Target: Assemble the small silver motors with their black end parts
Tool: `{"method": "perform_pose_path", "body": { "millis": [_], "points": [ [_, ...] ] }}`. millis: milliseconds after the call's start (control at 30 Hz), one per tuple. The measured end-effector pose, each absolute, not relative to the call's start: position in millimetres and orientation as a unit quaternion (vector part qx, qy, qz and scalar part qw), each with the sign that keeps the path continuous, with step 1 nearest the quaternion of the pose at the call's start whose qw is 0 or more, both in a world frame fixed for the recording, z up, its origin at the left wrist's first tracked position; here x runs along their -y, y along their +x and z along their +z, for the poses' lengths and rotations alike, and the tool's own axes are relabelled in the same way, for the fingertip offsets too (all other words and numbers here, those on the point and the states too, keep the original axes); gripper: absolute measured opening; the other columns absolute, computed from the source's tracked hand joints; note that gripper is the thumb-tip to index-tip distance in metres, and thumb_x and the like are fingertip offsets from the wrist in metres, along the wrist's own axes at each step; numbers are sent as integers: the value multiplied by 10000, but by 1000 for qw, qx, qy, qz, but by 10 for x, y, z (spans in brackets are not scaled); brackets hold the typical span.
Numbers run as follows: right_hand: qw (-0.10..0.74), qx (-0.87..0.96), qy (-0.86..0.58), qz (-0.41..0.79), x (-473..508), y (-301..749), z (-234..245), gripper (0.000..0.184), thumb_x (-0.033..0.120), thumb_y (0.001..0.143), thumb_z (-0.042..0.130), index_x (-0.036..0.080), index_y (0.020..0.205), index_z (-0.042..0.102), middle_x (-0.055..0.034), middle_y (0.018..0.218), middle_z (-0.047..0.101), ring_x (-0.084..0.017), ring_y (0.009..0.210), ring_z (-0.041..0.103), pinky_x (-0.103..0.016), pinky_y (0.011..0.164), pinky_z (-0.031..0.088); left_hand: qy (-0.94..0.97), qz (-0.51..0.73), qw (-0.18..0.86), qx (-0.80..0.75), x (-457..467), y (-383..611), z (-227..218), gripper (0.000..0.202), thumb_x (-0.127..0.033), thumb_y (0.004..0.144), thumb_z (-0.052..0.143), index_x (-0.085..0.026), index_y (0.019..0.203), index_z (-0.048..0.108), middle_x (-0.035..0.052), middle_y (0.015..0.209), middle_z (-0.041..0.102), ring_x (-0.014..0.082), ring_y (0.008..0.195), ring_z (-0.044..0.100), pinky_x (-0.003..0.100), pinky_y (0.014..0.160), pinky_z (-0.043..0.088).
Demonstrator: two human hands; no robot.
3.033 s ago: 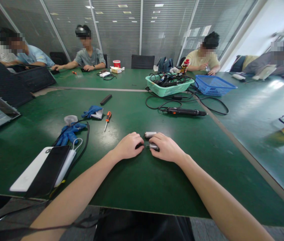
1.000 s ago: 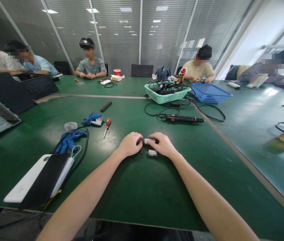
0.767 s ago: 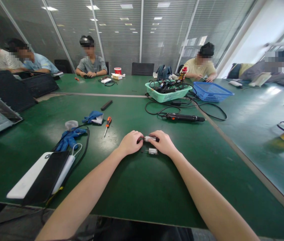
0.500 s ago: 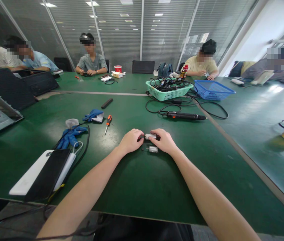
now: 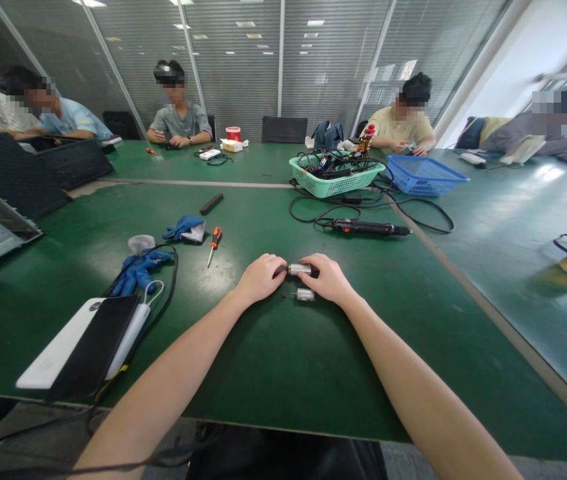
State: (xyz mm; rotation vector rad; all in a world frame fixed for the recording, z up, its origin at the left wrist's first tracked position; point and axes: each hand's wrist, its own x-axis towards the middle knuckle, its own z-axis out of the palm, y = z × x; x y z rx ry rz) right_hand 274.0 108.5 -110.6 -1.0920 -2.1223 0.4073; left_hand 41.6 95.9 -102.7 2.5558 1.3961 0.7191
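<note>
A small silver electric motor (image 5: pixel 299 269) is held level just above or on the green table, between my two hands. My right hand (image 5: pixel 329 279) pinches its body from the right, thumb in front and fingers behind. At its left end, my left hand (image 5: pixel 262 277) is closed with thumb and fingers together; a dark part shows at the fingertips, and the exact grip there is hidden. Just below lies a second small motor (image 5: pixel 305 295) with a thin shaft pointing left. A tiny black piece (image 5: pixel 284 295) rests left of that shaft.
An orange-handled screwdriver (image 5: pixel 215 245), blue gloves (image 5: pixel 139 272) and a black phone (image 5: pixel 94 347) lie to the left. Beyond my hands are a black electric screwdriver (image 5: pixel 371 228), a green basket (image 5: pixel 323 187) of cables and a blue basket (image 5: pixel 426 180). Several people sit around the table.
The camera view has shifted slightly. Both hands keep the same hold on the motor, with a little more of its body showing between them.
</note>
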Motion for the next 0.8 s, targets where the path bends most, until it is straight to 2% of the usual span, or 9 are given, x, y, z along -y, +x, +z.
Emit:
{"method": "perform_pose_path", "body": {
  "millis": [800],
  "points": [
    [352,820,-422,158,-1082,2738,-1103,220,264,858,690,225,1071,726,-65,1050,736,-240,986,657,-386,905,515,857,228,66,-458,-962,415,-1014,132,-280,972,559,-217,1029,660,38,920,649,215,928,569,342,817,470]
  ]
}}
